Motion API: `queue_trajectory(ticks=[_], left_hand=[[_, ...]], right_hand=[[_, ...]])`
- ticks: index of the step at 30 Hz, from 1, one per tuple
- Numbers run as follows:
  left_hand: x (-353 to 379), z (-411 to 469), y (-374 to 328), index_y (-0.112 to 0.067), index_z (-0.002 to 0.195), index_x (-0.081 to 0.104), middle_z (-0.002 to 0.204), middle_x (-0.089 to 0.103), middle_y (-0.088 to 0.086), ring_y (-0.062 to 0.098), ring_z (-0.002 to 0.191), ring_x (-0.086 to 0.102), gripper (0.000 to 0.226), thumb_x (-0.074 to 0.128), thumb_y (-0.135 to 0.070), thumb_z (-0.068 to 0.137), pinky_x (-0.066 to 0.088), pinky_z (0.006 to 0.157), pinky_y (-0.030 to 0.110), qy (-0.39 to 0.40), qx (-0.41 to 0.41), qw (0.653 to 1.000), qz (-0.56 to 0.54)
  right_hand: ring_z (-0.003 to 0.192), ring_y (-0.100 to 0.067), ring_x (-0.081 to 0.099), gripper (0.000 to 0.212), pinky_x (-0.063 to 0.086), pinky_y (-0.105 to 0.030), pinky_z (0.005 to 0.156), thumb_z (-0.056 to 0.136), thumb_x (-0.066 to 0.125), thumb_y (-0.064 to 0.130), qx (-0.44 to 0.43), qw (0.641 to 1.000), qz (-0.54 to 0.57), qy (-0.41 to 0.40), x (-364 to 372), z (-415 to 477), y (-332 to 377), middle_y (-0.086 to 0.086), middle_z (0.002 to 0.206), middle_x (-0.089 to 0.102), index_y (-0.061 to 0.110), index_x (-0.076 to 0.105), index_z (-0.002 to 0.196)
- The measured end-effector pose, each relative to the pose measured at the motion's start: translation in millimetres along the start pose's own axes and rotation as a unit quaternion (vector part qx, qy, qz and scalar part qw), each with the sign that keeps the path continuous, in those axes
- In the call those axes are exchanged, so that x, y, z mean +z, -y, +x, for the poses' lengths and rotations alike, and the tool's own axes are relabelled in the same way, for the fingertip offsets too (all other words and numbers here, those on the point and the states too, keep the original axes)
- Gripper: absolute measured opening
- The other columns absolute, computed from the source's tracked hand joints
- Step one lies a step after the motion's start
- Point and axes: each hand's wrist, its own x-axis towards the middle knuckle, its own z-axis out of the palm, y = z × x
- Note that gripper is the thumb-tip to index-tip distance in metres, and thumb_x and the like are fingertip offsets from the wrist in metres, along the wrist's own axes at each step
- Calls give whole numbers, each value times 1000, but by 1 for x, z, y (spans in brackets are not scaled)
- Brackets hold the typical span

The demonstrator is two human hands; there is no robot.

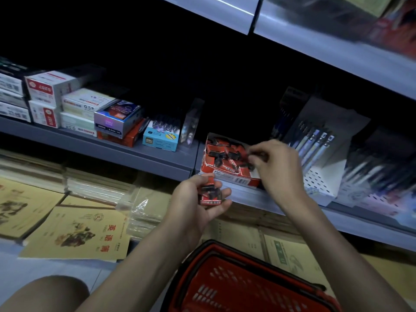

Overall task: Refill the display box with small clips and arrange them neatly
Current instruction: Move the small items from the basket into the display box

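Black clips [225, 154] loose in red display box [227, 176], right hand [276, 167] pinching one; left hand [193, 206] gripping small clip carton [210, 202].

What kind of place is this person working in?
Most likely a stationery shop: shelves hold boxed pens and a display box of clips, exercise books are stacked below, and a red shopping basket sits nearby.
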Motion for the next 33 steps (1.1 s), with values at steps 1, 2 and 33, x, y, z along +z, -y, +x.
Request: queue_trajectory(ticks=[1, 2, 33], left_hand=[[1, 0, 1, 2, 121, 64, 98, 71, 16, 29, 84, 74, 26, 53, -16, 105, 60, 59, 35, 9, 7, 1000, 6], [1, 0, 2, 3, 119, 65, 99, 74, 16, 26, 81, 75, 28, 56, -19, 105, 59, 56, 32, 18, 17, 1000, 14], [-2, 4, 0, 0, 102, 53, 84, 63, 20, 36, 79, 70, 26, 29, 2, 96, 59, 54, 39, 51, 53, 997, -27]], right_hand=[[100, -20, 62, 19, 52, -34, 88, 91, 74, 17, -27, 998, -34, 54, 3, 1, -2, 7, 105, 72, 25, 80, 107], [105, -21, 58, 22, 48, -32, 89, 93, 70, 15, -48, 993, -63, 93, 5, 0, -2, 8, 110, 72, 25, 80, 111], [109, -22, 68, 41, 55, -37, 94, 87, 67, -2, -121, 982, -61, 132, -10, -5, 26, 2, 114, 77, 27, 80, 113]])
